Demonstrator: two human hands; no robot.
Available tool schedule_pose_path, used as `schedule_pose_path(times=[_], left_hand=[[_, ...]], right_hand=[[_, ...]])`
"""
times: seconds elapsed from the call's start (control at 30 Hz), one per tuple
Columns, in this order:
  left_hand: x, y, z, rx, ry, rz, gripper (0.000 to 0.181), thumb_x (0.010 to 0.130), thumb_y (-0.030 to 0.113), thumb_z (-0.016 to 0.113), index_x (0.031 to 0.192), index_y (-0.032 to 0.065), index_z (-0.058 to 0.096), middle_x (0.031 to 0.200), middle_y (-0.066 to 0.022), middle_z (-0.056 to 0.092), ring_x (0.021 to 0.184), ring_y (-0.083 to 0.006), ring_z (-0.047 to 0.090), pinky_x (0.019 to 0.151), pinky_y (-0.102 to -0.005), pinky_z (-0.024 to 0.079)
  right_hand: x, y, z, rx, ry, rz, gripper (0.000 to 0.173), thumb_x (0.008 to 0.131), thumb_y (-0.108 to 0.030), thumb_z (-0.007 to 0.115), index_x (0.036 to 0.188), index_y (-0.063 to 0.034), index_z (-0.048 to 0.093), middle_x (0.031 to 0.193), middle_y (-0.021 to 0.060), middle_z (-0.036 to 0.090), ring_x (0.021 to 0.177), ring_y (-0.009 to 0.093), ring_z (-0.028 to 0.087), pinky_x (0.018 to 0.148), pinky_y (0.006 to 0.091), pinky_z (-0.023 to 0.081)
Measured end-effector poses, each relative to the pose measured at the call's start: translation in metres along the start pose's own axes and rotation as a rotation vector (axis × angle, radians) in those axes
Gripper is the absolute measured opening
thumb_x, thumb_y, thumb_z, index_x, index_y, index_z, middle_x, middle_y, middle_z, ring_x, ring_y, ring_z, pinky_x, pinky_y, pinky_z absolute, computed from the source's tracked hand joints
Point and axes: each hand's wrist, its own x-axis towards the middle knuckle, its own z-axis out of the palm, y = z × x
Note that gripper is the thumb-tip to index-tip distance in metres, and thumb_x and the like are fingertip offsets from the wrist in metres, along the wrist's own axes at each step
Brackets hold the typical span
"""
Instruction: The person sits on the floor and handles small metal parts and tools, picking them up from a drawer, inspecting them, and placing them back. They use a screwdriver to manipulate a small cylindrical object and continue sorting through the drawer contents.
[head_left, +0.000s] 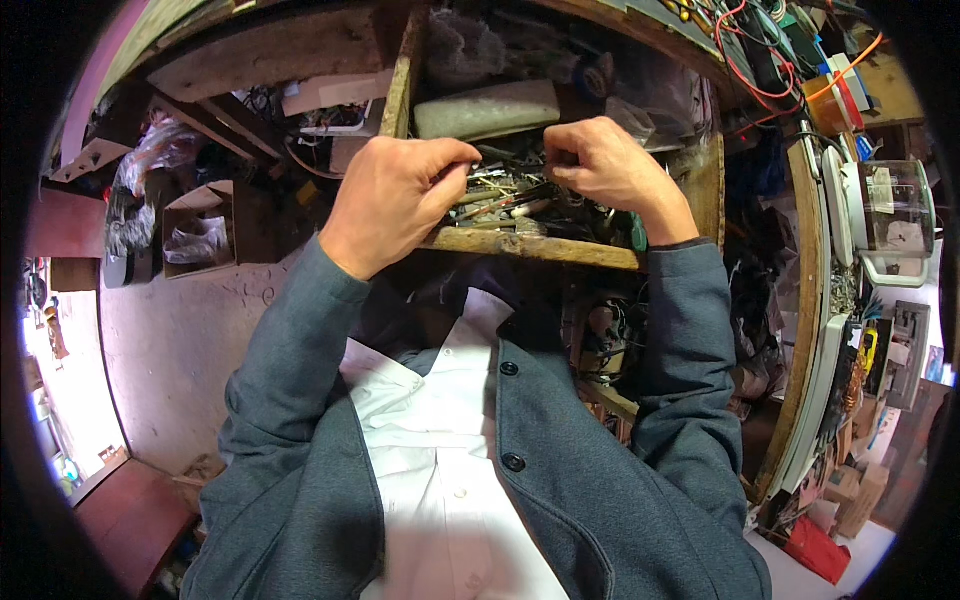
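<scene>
Over an open wooden drawer (532, 247) full of mixed thin rods, tools and small parts, both hands are raised in front of me. My left hand (401, 199) is at the drawer's left side, its thumb and forefinger pinched together at a small dark thing too small to name. My right hand (607, 169) is above the right part of the drawer, fingers curled; whether something lies between them is hidden. Between the hands lie slim rods (495, 202) in the drawer. Behind them rests a pale, rounded long piece (487, 109).
A wooden divider (401, 75) rises behind my left hand. An open cardboard box (199, 232) with clear plastic stands at left. On the right, a wooden shelf edge (795, 315) runs beside a clear-walled container (896, 206), and red cables (750, 75) hang at the upper right.
</scene>
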Motion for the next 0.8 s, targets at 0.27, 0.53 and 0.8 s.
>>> schedule_pose_path(times=[0.27,0.53,0.8], left_hand=[[0.001,0.003,0.0,0.015,-0.006,-0.009,0.016,0.089,0.01,0.067,0.097,-0.0017,0.075,0.083,-0.0189,0.074,0.069,-0.0282,0.074,0.066,-0.0352,0.057],[0.002,0.008,0.005,0.169,-0.02,0.021,0.016,0.087,0.014,0.065,0.089,0.0005,0.072,0.077,-0.0186,0.069,0.067,-0.0358,0.069,0.063,-0.0424,0.054],[0.002,0.006,0.006,0.214,-0.017,0.028,0.015,0.089,0.016,0.064,0.087,0.0017,0.07,0.077,-0.0189,0.068,0.068,-0.0379,0.069,0.063,-0.0449,0.053]], right_hand=[[0.002,-0.005,0.001,-0.122,-0.075,0.125,0.017,0.081,-0.014,0.071,0.09,-0.0009,0.07,0.088,0.023,0.071,0.089,0.044,0.07,0.075,0.0509,0.054],[0.003,-0.003,-0.004,-0.069,-0.13,0.056,0.019,0.079,-0.015,0.071,0.088,0.0012,0.068,0.087,0.0239,0.069,0.088,0.044,0.068,0.076,0.0512,0.052],[0.0,0.001,-0.004,0.009,-0.107,-0.033,0.024,0.078,-0.014,0.071,0.084,0.0043,0.058,0.072,0.0225,0.054,0.066,0.039,0.054,0.063,0.0458,0.045]])
